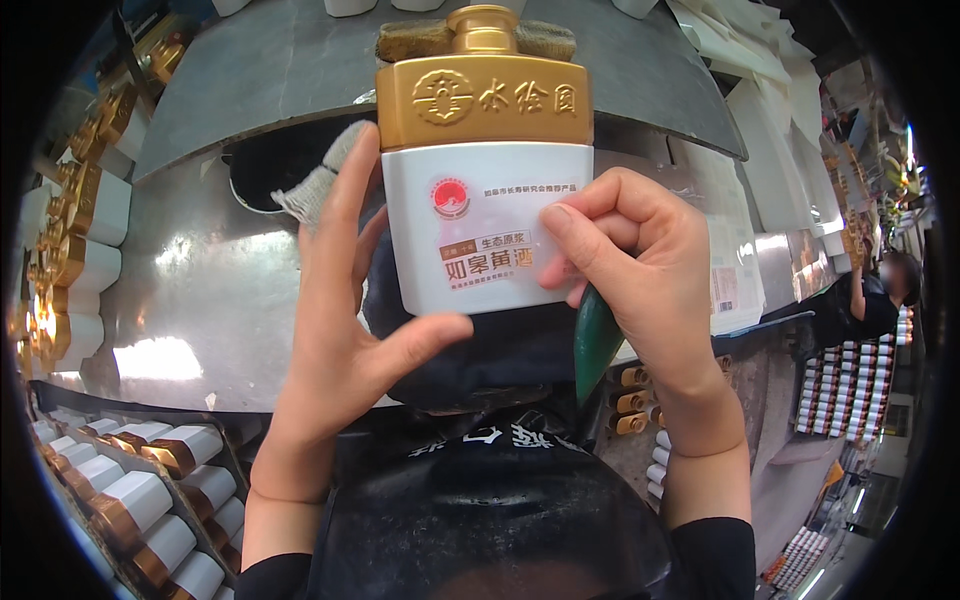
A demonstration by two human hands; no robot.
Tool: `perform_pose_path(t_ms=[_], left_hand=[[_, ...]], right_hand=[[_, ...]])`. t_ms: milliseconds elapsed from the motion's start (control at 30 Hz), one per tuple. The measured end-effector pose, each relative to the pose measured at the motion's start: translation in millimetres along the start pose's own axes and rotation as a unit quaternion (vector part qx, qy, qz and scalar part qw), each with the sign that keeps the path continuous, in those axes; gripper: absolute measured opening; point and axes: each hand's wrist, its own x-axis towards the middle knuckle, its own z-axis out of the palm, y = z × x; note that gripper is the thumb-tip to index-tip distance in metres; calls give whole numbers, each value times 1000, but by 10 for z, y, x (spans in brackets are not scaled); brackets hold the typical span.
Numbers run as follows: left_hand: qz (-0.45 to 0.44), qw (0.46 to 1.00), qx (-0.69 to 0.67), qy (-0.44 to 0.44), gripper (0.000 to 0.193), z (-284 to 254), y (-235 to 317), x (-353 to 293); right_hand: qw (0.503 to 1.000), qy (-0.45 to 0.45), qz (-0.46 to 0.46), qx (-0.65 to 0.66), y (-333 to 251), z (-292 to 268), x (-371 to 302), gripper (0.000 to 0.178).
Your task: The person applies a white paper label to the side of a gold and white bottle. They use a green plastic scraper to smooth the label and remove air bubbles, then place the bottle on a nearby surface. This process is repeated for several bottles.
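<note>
A flat white bottle (420, 215) with a gold shoulder and neck lies front up before me, its neck away from me. Its face bears a red round emblem and a printed label. My left hand (335, 330) is alongside its left edge, fingers stretched out and thumb spread near the bottom corner. White knit finger covers (318, 190) show at that hand's fingertips. Over the bottle's lower right, my right hand (640, 245) is closed, thumb and forefinger pinched against the face. A green scraper (595, 345), flat and pointed, sticks out below its curled fingers. Whether the pinch holds thin film, I cannot tell.
Brown padded rolls (413, 40) flank the bottle's neck on the grey metal table (200, 290). Printed paper sheets (725, 250) lie at the right. Similar bottles (140, 500) fill racks at lower left. A person (865, 310) stands at far right.
</note>
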Motion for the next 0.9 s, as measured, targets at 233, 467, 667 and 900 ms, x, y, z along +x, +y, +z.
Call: perform_pose_path(t_ms=[233,467,667,900], left_hand=[[1,996,33,87,74,132,-8,185],[-7,993,-16,121,76,204,-30,272],[0,993,-26,116,77,202,-26,277],[-28,992,-45,116,78,252,19,295]], right_hand=[[956,127,-136,-228,104,-137,24,16],[980,41,-122,-153,159,-104,154,62],[981,35,-126,-145,210,-106,200,71],[969,35,-144,-198,219,-142,197,75]])
